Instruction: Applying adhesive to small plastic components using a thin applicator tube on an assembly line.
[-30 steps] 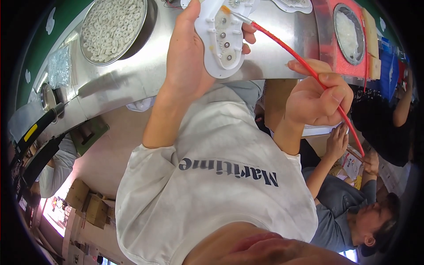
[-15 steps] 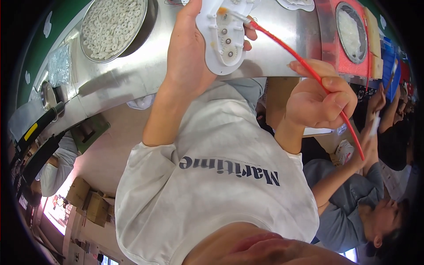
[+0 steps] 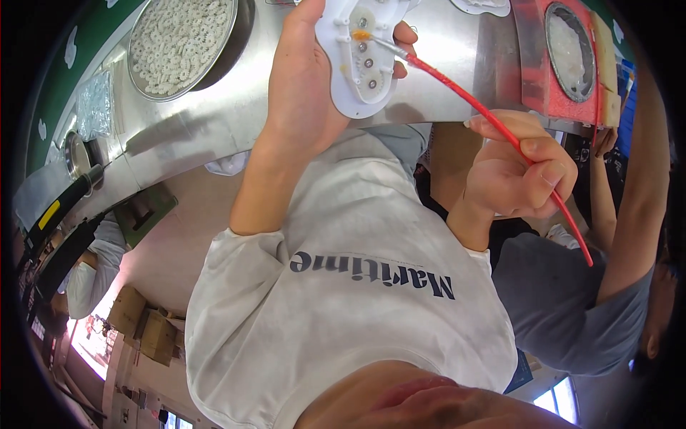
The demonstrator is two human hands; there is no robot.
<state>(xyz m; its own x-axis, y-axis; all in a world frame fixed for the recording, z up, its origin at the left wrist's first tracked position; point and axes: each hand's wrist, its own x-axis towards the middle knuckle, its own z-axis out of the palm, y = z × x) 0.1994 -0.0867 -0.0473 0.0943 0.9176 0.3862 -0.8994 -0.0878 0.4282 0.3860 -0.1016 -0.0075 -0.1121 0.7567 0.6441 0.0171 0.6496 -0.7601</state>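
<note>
In my left hand (image 3: 304, 100) lies a white plastic housing (image 3: 354, 104), its hollow side facing up, with the fingertips curled round its far edge. Small gears and a row of metal pins sit in its recess. My right hand (image 3: 522, 168) grips the long red handle of a paintbrush (image 3: 493, 118) between thumb and fingers. The brush's bristles reach into the recess and meet an orange-yellow smear (image 3: 361, 34) among the gears. The top end of the housing is cut off by the picture's edge.
A round metal bowl (image 3: 233, 36) of small white gears stands on the steel table (image 3: 464, 43) at the left, near a clear plastic bag (image 3: 95, 104). On the right, an oval dish (image 3: 592, 79) of whitish paste sits by a red tray (image 3: 532, 71). A co-worker's grey sleeve (image 3: 622, 314) is close by.
The brush tip has moved nearer to me along the recess, and my right hand has dropped slightly. At the right, the co-worker's arm has swung forward toward the table.
</note>
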